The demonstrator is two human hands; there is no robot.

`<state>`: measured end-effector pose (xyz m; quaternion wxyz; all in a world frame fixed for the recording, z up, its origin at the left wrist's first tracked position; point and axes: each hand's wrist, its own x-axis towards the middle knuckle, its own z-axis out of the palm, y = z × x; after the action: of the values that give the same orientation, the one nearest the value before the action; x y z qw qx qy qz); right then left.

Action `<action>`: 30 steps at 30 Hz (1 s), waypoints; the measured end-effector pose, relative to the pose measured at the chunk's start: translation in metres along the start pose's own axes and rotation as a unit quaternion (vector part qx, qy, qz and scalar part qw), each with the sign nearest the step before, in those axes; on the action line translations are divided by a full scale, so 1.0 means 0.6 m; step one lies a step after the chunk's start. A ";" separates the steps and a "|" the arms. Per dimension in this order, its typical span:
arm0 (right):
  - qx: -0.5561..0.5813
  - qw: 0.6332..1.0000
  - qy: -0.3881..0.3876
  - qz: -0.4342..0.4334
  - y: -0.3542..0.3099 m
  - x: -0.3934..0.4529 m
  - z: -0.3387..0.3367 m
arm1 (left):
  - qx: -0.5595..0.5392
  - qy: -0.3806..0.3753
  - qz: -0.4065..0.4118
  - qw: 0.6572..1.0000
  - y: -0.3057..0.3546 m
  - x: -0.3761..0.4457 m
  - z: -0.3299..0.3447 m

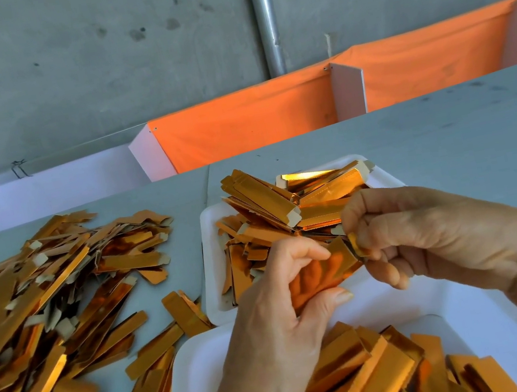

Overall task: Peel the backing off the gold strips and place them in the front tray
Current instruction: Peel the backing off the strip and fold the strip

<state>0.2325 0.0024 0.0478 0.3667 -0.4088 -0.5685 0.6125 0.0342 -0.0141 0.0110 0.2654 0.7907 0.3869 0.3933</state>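
While pinching one gold strip (pixel 327 271) mid-air at centre, bracing it with left hand (pixel 281 312) fingers curled round the body, so right hand (pixel 429 234) fingertips can nip the 3 o'clock end, probably to lift backing. Hovering between front tray (pixel 191 373) at 6 and rear tray (pixel 209 239) at 12. Loose pile (pixel 41 286) at 9.

Bright even daylight, soft faint shadows, mirror glare on gold strips (pixel 315 173), wide-angle bending of the counter (pixel 446 135) edge, slight softness at frame corners
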 end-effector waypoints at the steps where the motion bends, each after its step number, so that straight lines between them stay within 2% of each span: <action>1: 0.000 1.000 0.001 0.002 0.000 0.000 0.000 | 0.004 -0.002 0.001 1.000 0.001 0.000 0.000; 10: -0.052 0.998 0.021 -0.012 0.002 0.003 0.008 | 0.098 -0.013 0.032 0.995 0.004 0.000 -0.006; 15: -0.096 0.995 -0.002 -0.034 0.001 0.002 0.006 | 0.112 -0.025 0.026 0.993 0.002 0.000 -0.008; 24: 0.054 0.996 -0.060 -0.032 0.009 -0.001 -0.005 | 0.033 -0.024 0.038 0.998 0.005 -0.002 -0.012; 30: 0.056 0.996 -0.066 -0.036 0.015 0.006 -0.005 | -0.004 -0.018 0.046 0.999 0.004 -0.003 -0.011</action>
<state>0.2341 0.0061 0.0385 0.3722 -0.3254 -0.5711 0.6553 0.0292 -0.0163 0.0156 0.2577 0.8134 0.3438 0.3920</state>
